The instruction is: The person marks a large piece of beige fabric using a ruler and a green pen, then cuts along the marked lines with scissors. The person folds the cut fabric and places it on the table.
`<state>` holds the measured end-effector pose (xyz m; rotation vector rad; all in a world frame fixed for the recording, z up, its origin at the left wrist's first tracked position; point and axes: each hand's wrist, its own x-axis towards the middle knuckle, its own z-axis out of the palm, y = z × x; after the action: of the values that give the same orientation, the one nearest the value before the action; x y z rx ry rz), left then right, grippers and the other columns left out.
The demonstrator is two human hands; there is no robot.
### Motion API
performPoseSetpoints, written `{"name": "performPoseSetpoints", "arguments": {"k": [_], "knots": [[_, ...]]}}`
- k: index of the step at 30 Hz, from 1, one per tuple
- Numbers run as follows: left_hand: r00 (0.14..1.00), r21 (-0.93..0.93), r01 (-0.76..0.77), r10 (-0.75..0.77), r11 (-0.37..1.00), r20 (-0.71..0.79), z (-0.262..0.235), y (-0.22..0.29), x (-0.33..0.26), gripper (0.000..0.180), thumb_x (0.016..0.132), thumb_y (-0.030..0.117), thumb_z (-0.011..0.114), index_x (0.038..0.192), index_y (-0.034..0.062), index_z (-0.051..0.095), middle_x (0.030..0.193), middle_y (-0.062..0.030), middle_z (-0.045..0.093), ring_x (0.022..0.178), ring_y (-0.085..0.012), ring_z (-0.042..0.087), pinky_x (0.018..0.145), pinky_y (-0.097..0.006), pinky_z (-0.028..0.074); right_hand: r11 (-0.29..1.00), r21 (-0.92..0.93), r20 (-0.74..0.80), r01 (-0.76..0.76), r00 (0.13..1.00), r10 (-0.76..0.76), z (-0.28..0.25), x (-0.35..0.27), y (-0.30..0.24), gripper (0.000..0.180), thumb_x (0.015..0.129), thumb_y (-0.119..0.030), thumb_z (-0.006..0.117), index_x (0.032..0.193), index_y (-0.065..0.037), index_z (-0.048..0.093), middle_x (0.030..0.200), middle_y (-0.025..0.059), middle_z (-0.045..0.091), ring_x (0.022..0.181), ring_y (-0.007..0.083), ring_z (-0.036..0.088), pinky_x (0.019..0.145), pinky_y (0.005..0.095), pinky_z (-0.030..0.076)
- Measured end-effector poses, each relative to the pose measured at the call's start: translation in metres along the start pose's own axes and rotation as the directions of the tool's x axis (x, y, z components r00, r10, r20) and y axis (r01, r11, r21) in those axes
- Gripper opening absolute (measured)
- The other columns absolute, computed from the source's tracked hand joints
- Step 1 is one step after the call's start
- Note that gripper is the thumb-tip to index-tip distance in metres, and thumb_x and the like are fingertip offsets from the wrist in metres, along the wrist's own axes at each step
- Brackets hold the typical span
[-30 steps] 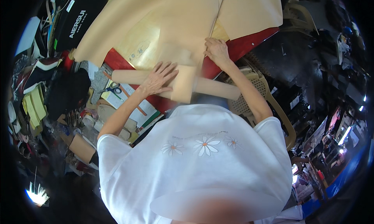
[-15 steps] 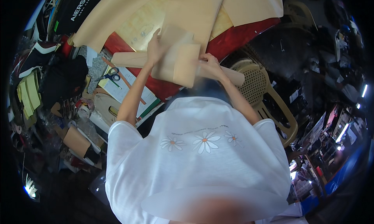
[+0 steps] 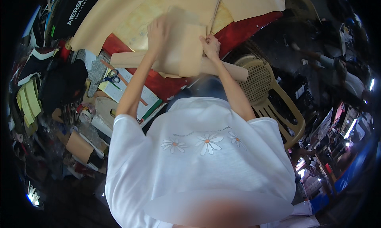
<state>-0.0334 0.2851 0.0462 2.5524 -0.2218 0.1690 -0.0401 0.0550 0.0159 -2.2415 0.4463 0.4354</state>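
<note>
A tan rectangular sheet [image 3: 189,49], of paper or thin leather, is held up over the near edge of the red table, with a blurred piece at its upper left. My right hand [image 3: 210,46] pinches its right edge between thumb and fingers. At the left side of the same sheet is my left hand [image 3: 157,34], its fingers pointing away and smeared by motion, so their grip does not show clearly. A long tan roll [image 3: 129,60] lies crosswise below the sheet, passing under both forearms.
Large tan sheets [image 3: 254,3] cover much of the red table [image 3: 248,31]. Scissors [image 3: 113,76] rest on papers at the left. A beige plastic chair [image 3: 254,78] stands close on the right. Farther right, a person's arm [image 3: 311,55] shows dimly. Clutter piles up along the left.
Both hands have moved farther away from my body with the tan sheet. My right hand has shifted up along the sheet's right edge. A person has come into view at the far right.
</note>
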Motion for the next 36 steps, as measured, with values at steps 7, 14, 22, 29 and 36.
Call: {"name": "performPoseSetpoints", "arguments": {"k": [7, 14, 22, 29, 36], "knots": [[0.795, 0.048, -0.489, 0.422, 0.871, 0.436, -0.023, 0.043, -0.158, 0.071, 0.072, 0.027, 0.071, 0.136, 0.0173, 0.044, 0.141, -0.0085, 0.041, 0.129, -0.0288, 0.038, 0.107, -0.049, 0.028, 0.984, -0.087, -0.118, 0.158, 0.979, -0.167, 0.000, -0.012, -0.016, 0.034, 0.077, -0.031, 0.074, 0.091, -0.006, 0.055, 0.069, 0.0091, 0.061, 0.068, 0.0268, 0.061, 0.063, 0.0398, 0.047], [0.779, 0.241, -0.406, 0.197, 0.881, 0.595, 0.002, 0.050, -0.116, 0.099, 0.061, 0.028, 0.077, 0.146, 0.0193, 0.027, 0.152, -0.0102, 0.024, 0.137, -0.0302, 0.029, 0.112, -0.050, 0.023, 0.632, -0.589, -0.063, 0.504, 0.751, -0.658, -0.010, -0.012, -0.017, 0.032, 0.075, -0.028, 0.071, 0.094, -0.009, 0.054, 0.097, 0.0089, 0.058, 0.096, 0.0275, 0.054, 0.083, 0.0407, 0.043], [0.703, 0.021, -0.377, 0.272, 0.926, 0.658, -0.012, 0.051, -0.060, 0.095, 0.052, 0.022, 0.078, 0.138, 0.0129, 0.039, 0.139, -0.0151, 0.042, 0.125, -0.0324, 0.043, 0.100, -0.047, 0.037, 0.396, -0.361, 0.283, 0.844, 0.504, -0.816, -0.051, -0.100, 0.002, 0.058, 0.066, -0.029, 0.074, 0.116, -0.009, 0.051, 0.106, 0.0093, 0.057, 0.100, 0.0287, 0.053, 0.088, 0.0434, 0.042], [0.307, -0.251, 0.230, 0.175, 0.940, 0.936, -0.001, 0.019, 0.043, 0.068, 0.058, 0.027, 0.073, 0.120, 0.0063, 0.054, 0.110, -0.0138, 0.061, 0.106, -0.0299, 0.057, 0.094, -0.035, 0.043, 0.692, -0.297, 0.514, 0.658, 0.721, -0.464, -0.060, -0.032, -0.015, 0.066, 0.061, -0.028, 0.079, 0.116, -0.011, 0.049, 0.098, 0.0161, 0.064, 0.090, 0.0346, 0.063, 0.072, 0.0450, 0.049], [0.518, -0.361, 0.415, 0.110, 0.835, 0.848, 0.002, -0.012, 0.100, 0.048, 0.085, 0.023, 0.065, 0.128, 0.0089, 0.051, 0.121, -0.0108, 0.056, 0.113, -0.0233, 0.052, 0.098, -0.033, 0.042, 0.539, -0.308, 0.440, 0.784, 0.620, -0.649, -0.064, -0.026, -0.009, 0.052, 0.063, -0.017, 0.073, 0.110, -0.008, 0.051, 0.102, 0.0138, 0.061, 0.094, 0.0309, 0.060, 0.074, 0.0417, 0.046]]}}
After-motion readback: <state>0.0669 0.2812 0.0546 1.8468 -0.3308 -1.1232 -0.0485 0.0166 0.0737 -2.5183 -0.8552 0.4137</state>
